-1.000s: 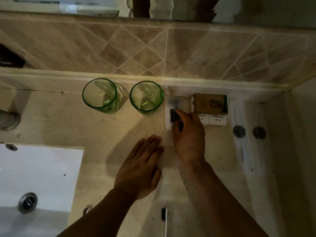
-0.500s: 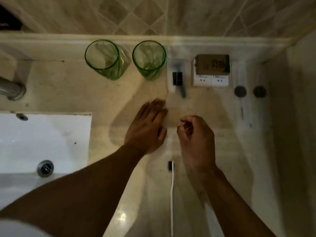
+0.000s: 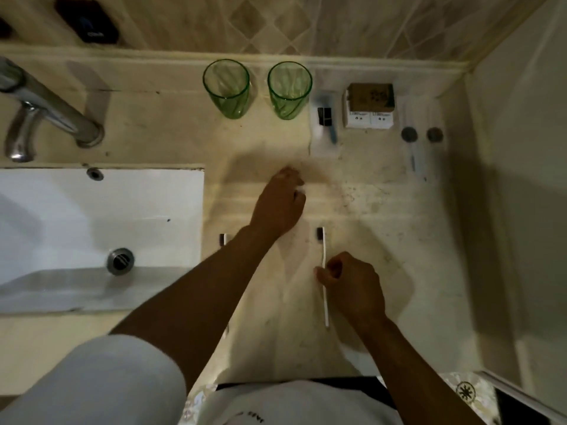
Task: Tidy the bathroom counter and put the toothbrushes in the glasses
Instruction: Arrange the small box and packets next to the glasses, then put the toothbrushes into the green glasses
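Two empty green glasses point(image 3: 226, 87) point(image 3: 289, 90) stand side by side at the back of the counter. A white toothbrush point(image 3: 324, 302) with dark bristles lies lengthwise on the counter. My right hand point(image 3: 352, 283) pinches its handle between thumb and fingers. A second toothbrush point(image 3: 222, 239) shows only its head; my left forearm covers the rest. My left hand point(image 3: 280, 207) rests on the counter in front of the glasses with its fingers curled. A pale blur sits at its fingertips.
A clear packet with dark pieces point(image 3: 325, 118) lies right of the glasses. Beside it are a brown box on white boxes point(image 3: 371, 99) and two wrapped items with round caps point(image 3: 409, 134). On the left are the white sink point(image 3: 101, 210) and the faucet point(image 3: 46, 108). A wall closes the right side.
The view tilted down. My right hand drew back from the packet to the toothbrush and closed on its handle. My left hand went from flat to curled.
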A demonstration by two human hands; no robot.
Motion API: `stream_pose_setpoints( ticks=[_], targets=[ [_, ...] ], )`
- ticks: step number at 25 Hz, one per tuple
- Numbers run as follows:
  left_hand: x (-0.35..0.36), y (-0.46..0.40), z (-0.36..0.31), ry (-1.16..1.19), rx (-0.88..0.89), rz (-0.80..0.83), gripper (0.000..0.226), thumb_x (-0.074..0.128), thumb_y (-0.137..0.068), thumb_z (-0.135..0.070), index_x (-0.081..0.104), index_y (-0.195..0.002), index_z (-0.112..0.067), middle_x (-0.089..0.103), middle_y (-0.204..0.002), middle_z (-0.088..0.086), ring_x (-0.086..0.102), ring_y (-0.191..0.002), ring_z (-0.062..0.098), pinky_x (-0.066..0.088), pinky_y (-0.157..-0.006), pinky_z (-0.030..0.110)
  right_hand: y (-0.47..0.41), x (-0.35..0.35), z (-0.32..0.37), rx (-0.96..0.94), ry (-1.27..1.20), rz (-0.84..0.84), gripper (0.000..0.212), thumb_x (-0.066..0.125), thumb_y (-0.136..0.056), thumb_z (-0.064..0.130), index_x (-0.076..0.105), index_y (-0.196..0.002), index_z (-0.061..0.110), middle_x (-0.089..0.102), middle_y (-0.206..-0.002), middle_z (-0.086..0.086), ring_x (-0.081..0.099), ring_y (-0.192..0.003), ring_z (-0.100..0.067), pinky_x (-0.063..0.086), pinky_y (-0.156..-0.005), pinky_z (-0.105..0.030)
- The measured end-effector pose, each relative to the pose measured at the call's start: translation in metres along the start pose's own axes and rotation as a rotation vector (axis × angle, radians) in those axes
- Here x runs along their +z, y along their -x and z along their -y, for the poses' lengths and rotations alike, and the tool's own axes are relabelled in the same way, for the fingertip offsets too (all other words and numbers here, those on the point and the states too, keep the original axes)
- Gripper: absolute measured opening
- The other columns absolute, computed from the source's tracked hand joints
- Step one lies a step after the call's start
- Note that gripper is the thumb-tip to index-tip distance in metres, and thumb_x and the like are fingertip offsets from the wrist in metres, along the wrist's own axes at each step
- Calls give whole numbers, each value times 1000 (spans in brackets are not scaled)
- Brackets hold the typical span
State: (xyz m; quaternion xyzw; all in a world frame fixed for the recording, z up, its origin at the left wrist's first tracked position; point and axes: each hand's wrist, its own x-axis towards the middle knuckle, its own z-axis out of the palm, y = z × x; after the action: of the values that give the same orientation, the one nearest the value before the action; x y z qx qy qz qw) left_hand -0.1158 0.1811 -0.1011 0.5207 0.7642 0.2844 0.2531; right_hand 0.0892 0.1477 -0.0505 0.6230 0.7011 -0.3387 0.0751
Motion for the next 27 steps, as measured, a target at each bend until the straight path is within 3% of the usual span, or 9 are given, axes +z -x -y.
stream_pose_setpoints(
  ticks=[5, 8, 10, 13, 15, 17, 21, 25, 27],
  targets=[
    [12, 113, 7, -96, 76, 86, 39, 55, -92, -15, 60, -129, -3, 42, -153, 16, 30, -146, 29, 16, -120, 34, 3, -2, 11, -27, -43, 16, 15, 69, -87, 34, 65, -95, 22, 68, -85, 5, 63, -74, -11, 54, -70, -29],
    [18, 158, 6, -91, 73, 78, 42, 46, -92, -24, 63, -125, -5, 42, -152, 16, 32, -146, 30, 17, -120, 38, 7, -6, 19, -18, -301, 28, 15, 73, -86, 27, 66, -97, 20, 69, -85, 7, 66, -69, -6, 50, -59, -17],
    [16, 175, -7, 18, 15, 47, 42, 40, -96, -29, 67, -118, -6, 54, -143, 14, 41, -140, 24, 22, -118, 31, 13, -11, 27, 25, -506, 49, 14, 73, -86, 20, 68, -99, 15, 72, -84, -1, 70, -62, -10, 51, -53, -18],
    [-2, 180, -29, 288, -182, 19, 30, 39, -105, -27, 68, -105, -17, 69, -108, 1, 59, -100, 8, 42, -91, 18, 19, -20, 38, 57, -674, 52, 11, 70, -88, 18, 69, -98, 13, 75, -79, -5, 72, -62, -18, 56, -59, -29],
    [-11, 179, -29, 304, -256, 11, 30, 37, -106, -30, 66, -106, -22, 66, -99, -5, 58, -88, 1, 43, -76, 17, 19, -26, 44, 62, -736, 32, 9, 67, -90, 18, 70, -96, 12, 75, -76, -4, 72, -63, -19, 56, -61, -32],
    [-14, 179, -19, 211, -229, 2, 28, 39, -106, -27, 65, -113, -18, 65, -107, -2, 59, -93, 4, 48, -82, 18, 11, -37, 55, 49, -763, 11, 10, 65, -92, 18, 70, -96, 11, 75, -76, -4, 70, -62, -16, 55, -61, -31],
    [0, 169, 10, -223, 8, 38, 41, 60, -93, -12, 58, -132, -2, 58, -136, 18, 56, -126, 34, 46, -107, 45, -25, -76, 90, -10, -827, -42, 13, 60, -94, 15, 69, -97, 5, 70, -75, -6, 63, -56, -11, 50, -55, -29],
    [0, 128, 23, -421, 82, 151, 56, 38, -95, -31, 46, -144, -4, 38, -154, 12, 35, -144, 31, 19, -117, 44, -65, -124, 136, -69, -987, -51, 17, 60, -95, 13, 69, -96, -1, 62, -68, -7, 53, -52, -14, 40, -48, -26],
    [-5, 91, 26, -467, 94, 162, 59, 35, -96, -35, 42, -147, -6, 35, -157, 13, 33, -145, 31, 17, -115, 44, -87, -141, 158, -122, -1034, -70, 18, 60, -95, 12, 68, -96, -4, 60, -64, -6, 51, -52, -15, 39, -48, -27]
  ],
)
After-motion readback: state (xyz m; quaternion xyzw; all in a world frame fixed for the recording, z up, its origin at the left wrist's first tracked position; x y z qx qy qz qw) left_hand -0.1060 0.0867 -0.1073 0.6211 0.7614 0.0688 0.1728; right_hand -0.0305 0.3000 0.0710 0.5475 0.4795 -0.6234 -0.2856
